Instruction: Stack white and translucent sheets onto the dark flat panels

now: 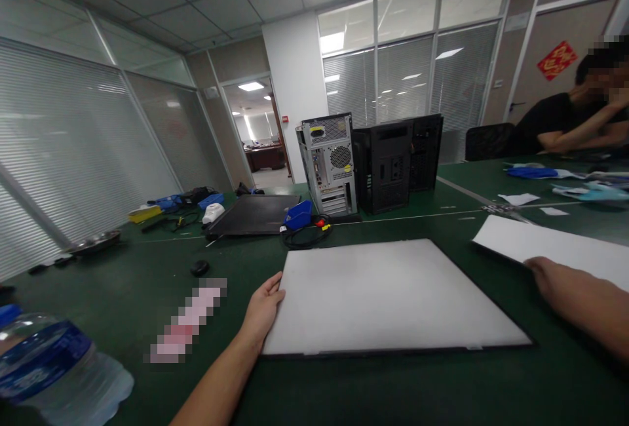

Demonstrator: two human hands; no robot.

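Observation:
A flat white panel with a thin black frame (383,301), like the backlight part of a screen, lies on the green table in front of me. My left hand (265,305) grips its left edge, thumb on the upper face and fingers at the rim. Off to the right, a stiff white sheet (560,246) is tilted above the table. My right hand (545,275) holds this sheet by its near edge, apart from the panel; its fingertips are partly hidden.
Computer cases (388,164) stand at the back. A dark flat screen (255,215), a blue bin (298,215) and a coiled cable (309,236) lie before them. At the left are a round black object (200,268) and a large water bottle (59,367). A person (560,115) sits far right.

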